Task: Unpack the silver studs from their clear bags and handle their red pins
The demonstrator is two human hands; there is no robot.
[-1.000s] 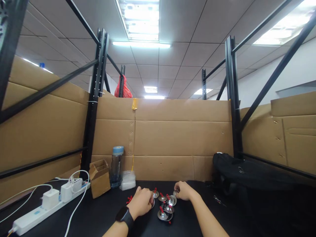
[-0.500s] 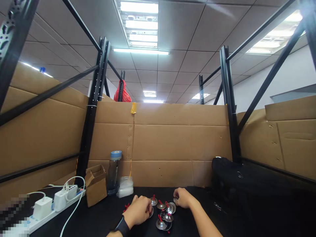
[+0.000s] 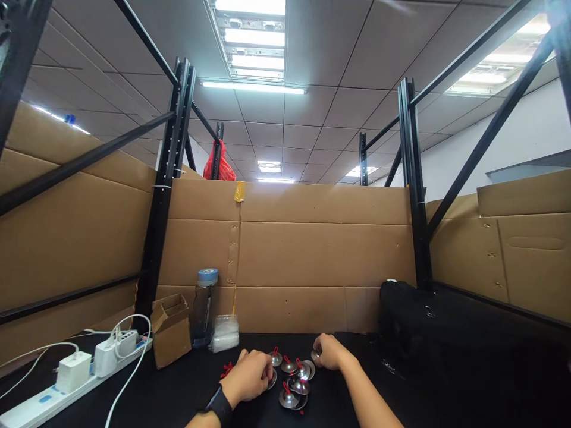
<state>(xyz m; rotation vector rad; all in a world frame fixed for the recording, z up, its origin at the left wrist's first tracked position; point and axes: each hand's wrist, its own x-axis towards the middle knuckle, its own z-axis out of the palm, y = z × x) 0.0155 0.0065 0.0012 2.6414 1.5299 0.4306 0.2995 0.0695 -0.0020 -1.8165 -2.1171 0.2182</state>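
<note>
Pinching silver metal disc (image 3: 316,356) w/ R hand (image 3: 331,352); touching round silver metal plate (image 3: 273,379) w/ L hand (image 3: 250,375), can't tell if gripped; near red-looped silver metal domes (image 3: 288,399).

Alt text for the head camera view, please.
A person's left hand is at a metal disc and the right hand holds another, with red-looped discs clustered between them on a black table. A box and bottle stand farther left; a black bag lies at right.
</note>
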